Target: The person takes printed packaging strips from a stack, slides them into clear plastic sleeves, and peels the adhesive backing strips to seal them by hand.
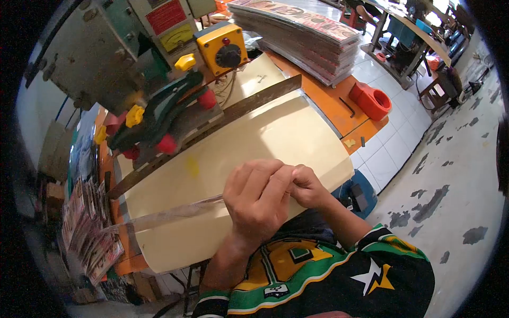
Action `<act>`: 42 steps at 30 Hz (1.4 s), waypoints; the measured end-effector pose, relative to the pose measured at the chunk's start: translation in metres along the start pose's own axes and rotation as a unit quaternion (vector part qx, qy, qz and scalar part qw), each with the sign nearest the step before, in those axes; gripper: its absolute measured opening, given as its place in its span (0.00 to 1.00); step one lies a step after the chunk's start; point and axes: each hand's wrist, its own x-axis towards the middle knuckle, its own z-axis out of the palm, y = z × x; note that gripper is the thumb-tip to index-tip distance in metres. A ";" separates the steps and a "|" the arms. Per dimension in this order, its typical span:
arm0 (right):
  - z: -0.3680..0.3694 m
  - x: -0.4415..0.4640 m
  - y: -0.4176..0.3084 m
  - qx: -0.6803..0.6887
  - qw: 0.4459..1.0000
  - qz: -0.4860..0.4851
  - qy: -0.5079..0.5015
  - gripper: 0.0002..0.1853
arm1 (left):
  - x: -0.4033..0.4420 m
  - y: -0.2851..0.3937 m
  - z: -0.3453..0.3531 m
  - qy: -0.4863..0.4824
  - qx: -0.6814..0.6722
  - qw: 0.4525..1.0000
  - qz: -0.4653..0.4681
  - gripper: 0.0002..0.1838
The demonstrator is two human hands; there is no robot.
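My left hand (257,193) is closed above the near part of a cream-coloured board (307,132), its fingers curled and touching my right hand. A thin, greyish, see-through strip (180,211) that looks like plastic runs from behind this hand leftward across the board and past its edge. My right hand (307,186) is closed in a pinch against the left fingertips; whatever lies between its fingers is hidden. Beyond the board's metal bar (254,103) stands a machine with a dark green clamp part (159,108), yellow knobs and red feet.
A yellow control box (222,47) with a black dial sits behind the board. Tall stacks of printed sheets (302,37) stand at the back right. A red tape dispenser (371,100) and a hex key (347,106) lie on the orange table. Printed packets (87,228) fan out at left.
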 end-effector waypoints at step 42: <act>0.011 -0.010 -0.001 0.029 0.995 -0.091 0.011 0.10 | -0.009 0.014 -0.017 -0.033 0.025 0.998 0.037 0.07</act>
